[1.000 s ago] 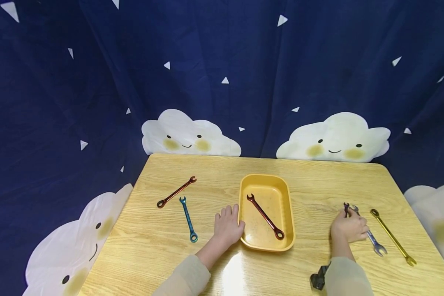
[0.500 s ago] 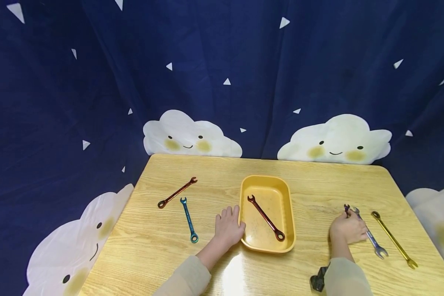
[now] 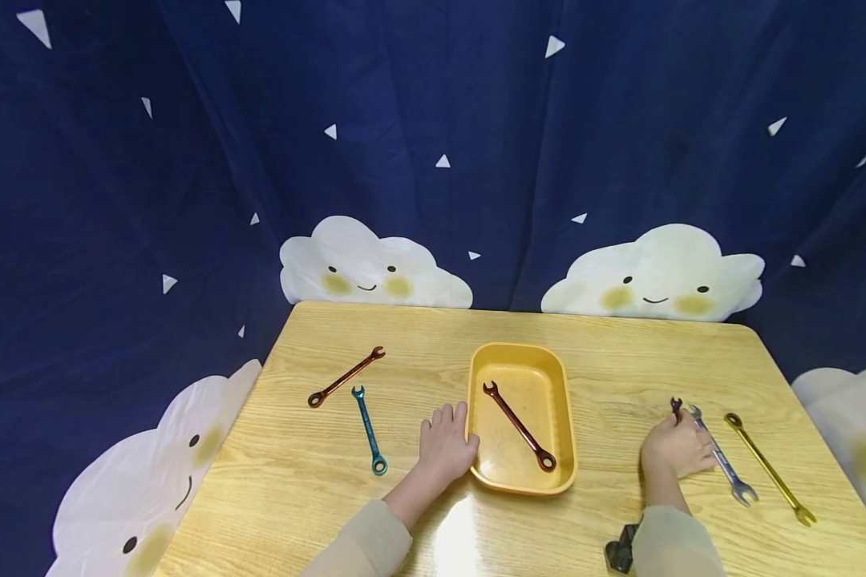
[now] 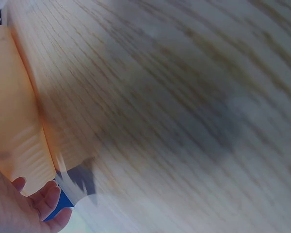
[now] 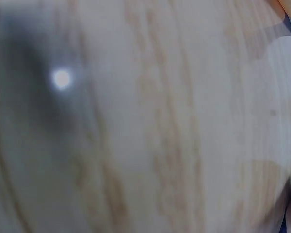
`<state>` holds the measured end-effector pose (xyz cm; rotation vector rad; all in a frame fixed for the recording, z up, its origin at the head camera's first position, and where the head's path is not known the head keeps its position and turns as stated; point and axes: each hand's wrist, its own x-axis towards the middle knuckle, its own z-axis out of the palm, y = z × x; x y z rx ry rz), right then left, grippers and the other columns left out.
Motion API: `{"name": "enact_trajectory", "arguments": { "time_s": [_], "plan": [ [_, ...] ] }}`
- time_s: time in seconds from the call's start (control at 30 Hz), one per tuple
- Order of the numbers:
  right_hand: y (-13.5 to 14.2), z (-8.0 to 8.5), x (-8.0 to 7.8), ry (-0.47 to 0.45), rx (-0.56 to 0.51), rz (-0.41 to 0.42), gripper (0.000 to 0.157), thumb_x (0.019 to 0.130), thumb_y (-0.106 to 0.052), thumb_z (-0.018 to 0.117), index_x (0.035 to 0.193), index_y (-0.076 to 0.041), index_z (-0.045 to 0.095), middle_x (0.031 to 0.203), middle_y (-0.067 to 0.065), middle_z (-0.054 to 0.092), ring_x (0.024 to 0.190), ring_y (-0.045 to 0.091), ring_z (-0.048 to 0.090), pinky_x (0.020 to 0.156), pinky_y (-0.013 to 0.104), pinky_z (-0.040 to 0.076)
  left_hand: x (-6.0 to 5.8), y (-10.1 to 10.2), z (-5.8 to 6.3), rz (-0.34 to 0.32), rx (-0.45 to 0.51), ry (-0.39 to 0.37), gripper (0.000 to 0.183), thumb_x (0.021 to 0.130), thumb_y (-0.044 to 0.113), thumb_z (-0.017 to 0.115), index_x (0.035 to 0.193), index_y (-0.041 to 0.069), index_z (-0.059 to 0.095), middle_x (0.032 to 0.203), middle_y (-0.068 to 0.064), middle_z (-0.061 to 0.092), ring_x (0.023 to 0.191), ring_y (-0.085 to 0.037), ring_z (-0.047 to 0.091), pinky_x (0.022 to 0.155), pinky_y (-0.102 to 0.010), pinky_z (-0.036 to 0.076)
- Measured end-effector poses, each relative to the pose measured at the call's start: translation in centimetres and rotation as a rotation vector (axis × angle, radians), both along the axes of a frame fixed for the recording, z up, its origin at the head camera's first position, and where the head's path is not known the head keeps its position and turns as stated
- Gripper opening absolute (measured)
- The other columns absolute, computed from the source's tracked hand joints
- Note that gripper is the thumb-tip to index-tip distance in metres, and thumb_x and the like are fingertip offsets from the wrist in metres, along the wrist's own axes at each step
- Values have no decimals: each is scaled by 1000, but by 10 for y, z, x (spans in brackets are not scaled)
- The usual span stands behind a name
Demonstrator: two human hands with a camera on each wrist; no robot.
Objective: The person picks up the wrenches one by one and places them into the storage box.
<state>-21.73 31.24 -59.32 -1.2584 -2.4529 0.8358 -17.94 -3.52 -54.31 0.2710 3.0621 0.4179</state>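
Left hand: relaxed and grasping nothing; its fingers are extending forward along the near left side of the yellow tray, and the thumb is touching the rim. The left wrist view is showing the same fingers lying close against the tray's outer wall.

Right hand: grasping the dark purple wrench, with one forked end poking out beyond the thumb and fingers; the palm is hiding the rest of it. The right wrist view is showing mostly blurred wood grain and is not resolving the grip.

Just beside the right hand, the silver wrench is lying diagonally, partly passing behind the fingers; whether they are touching it cannot be told. Farther right, the gold wrench is lying at a similar slant, ring end away from the person. A black object is showing beside the right sleeve.

Inside the tray, a dark red wrench is resting diagonally. Left of the left hand, the teal wrench and, beyond it, a red wrench are lying on the bench. Behind, a navy curtain is hanging.
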Motion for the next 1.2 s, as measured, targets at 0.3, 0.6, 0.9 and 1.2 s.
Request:
{"name": "enact_trajectory", "arguments": {
  "time_s": [0.3,0.6,0.9,1.2],
  "plan": [
    [-3,1,2,72,19,-14,42,99,-28,28,130,-7,47,123,30,42,116,48,34,95,56,16,-1,1,-1,1,-16,-19,47,86,34,44,126,11,38,108,-9,46,95,-25,44,76,-41,35],
    [-6,-1,0,236,29,-76,35,97,-23,39,122,-5,56,115,29,47,111,47,40,94,55,24,-1,1,-1,-3,-6,-6,44,85,33,45,123,11,39,104,-8,46,91,-25,44,73,-40,35],
    [-9,3,1,307,16,-72,34,96,-22,42,122,-5,57,114,29,49,108,46,43,91,54,29,-2,0,-2,-6,-9,-2,44,85,34,45,122,11,39,102,-8,46,90,-25,44,73,-40,35],
    [-11,8,1,349,11,-60,36,96,-23,41,124,-6,55,114,29,49,106,46,44,91,54,29,-2,0,-1,-4,-11,-11,44,86,35,45,122,11,38,101,-7,45,89,-24,43,72,-39,34]
  ]
}}
